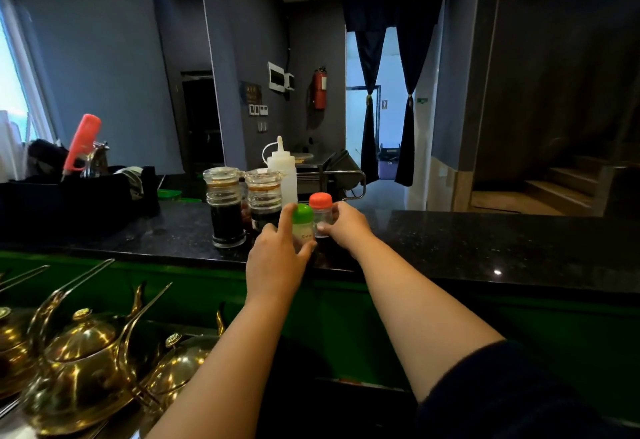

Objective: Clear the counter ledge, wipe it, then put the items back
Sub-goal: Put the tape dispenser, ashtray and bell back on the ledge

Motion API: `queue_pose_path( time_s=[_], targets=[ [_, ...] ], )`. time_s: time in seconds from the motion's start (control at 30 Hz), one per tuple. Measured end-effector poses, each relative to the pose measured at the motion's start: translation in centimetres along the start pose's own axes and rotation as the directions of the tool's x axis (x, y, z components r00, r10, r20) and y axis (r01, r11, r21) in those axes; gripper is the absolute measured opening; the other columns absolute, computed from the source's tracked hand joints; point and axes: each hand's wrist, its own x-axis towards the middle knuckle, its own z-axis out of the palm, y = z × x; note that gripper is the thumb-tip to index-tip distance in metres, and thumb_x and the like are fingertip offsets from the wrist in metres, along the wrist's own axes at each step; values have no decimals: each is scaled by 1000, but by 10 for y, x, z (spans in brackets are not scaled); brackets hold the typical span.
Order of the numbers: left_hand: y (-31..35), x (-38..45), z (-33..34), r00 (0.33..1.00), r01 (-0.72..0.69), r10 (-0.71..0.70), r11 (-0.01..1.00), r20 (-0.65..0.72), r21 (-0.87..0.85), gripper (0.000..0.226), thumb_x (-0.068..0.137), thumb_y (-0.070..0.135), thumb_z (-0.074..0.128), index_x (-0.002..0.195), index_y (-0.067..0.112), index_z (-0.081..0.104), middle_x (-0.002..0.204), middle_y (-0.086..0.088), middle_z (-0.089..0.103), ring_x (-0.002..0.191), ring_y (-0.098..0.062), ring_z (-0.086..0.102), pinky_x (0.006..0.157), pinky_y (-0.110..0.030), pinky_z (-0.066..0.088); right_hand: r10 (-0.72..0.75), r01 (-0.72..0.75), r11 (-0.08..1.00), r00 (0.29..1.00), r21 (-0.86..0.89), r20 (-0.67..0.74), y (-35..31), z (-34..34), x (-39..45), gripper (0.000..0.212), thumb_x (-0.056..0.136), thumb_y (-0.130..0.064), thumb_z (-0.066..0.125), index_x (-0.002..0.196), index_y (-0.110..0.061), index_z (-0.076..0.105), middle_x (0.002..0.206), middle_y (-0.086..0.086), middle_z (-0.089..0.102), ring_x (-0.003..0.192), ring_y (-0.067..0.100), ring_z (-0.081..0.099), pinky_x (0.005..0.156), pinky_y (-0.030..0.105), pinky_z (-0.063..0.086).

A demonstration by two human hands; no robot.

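Observation:
On the black granite counter ledge (485,248) stand two small clear shakers side by side. My left hand (277,255) grips the green-capped shaker (303,222), thumb and fingers around its body, index finger raised beside the cap. My right hand (346,227) is wrapped around the orange-capped shaker (321,212) just behind it. Left of them stand two glass dispensers of dark sauce (227,208) (265,199) and, behind those, a white squeeze bottle (282,170).
A red squeeze bottle (83,142) leans in a black caddy (69,196) at the far left of the ledge. Brass lidded pots (83,362) with long handles sit below the ledge at lower left. A green panel (519,328) runs under the ledge.

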Motion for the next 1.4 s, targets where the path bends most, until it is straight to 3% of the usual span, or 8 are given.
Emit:
queue_pose_path(
  time_s=[0.23, 0.37, 0.5, 0.7, 1.03, 1.2, 1.33, 1.4],
  targets=[
    [-6, -10, -6, 997, -39, 34, 996, -63, -84, 54, 93, 43, 50, 141, 34, 27, 96, 0, 49, 80, -14, 54, 68, -32, 53, 66, -67, 992, 998, 111, 12, 6, 10, 12, 56, 87, -22, 70, 135, -14, 43, 134, 9, 54, 121, 27, 52, 95, 38, 43],
    [-18, -12, -15, 967, 130, -163, 977, -197, -169, 41, 92, 27, 56, 126, 18, 35, 113, -7, 41, 99, -23, 50, 78, -39, 51, 46, -29, 988, 992, 152, -115, 14, 4, -6, 44, 86, -26, 72, 122, -12, 50, 121, 8, 56, 107, 23, 56, 79, 31, 44],
    [-31, 3, -19, 953, 270, -285, 953, -107, -135, 61, 82, 33, 70, 130, 15, 37, 124, -8, 45, 113, -25, 50, 88, -41, 50, -99, 101, 964, 995, 247, -22, 20, -2, -26, 25, 92, -33, 63, 111, -16, 60, 111, 3, 64, 102, 20, 60, 89, 40, 52],
    [-31, 21, -17, 930, 368, -367, 921, 30, -124, 51, 77, 41, 74, 115, 14, 52, 111, -5, 64, 103, -24, 61, 82, -41, 55, -196, 156, 956, 969, 247, 148, 8, -6, -39, 56, 77, -29, 79, 124, -10, 55, 114, 3, 63, 107, 17, 59, 95, 34, 48],
    [-41, 20, -17, 934, 351, -358, 924, -19, -152, 45, 78, 37, 75, 112, 13, 56, 107, -5, 64, 98, -21, 62, 80, -39, 56, -204, 188, 975, 969, 121, 142, 2, 13, -21, 45, 77, -24, 79, 116, -13, 59, 112, 4, 66, 104, 20, 61, 96, 41, 49],
    [-34, 3, -14, 938, 283, -317, 933, -139, -221, 53, 82, 31, 73, 123, 12, 45, 120, -8, 47, 109, -23, 52, 88, -34, 51, -187, 154, 972, 964, 178, 186, 0, 16, -18, 43, 79, -16, 78, 117, -11, 58, 114, 6, 66, 105, 19, 61, 95, 38, 50],
    [-28, -11, -5, 958, 126, -160, 980, -238, -153, 34, 85, 31, 67, 110, 15, 50, 106, 0, 47, 93, -15, 50, 81, -38, 51, -45, 52, 979, 998, 195, -39, 13, 9, -10, 20, 81, -14, 75, 94, -18, 61, 101, 5, 65, 96, 23, 64, 74, 35, 54],
    [-24, -14, 1, 970, 92, -115, 989, -216, -114, 30, 85, 35, 67, 106, 17, 55, 102, 2, 53, 91, -15, 54, 83, -38, 49, 59, -32, 979, 989, 199, -134, 14, 9, -6, 28, 79, -19, 77, 94, -19, 54, 103, 7, 62, 92, 25, 64, 62, 31, 48]
  ],
)
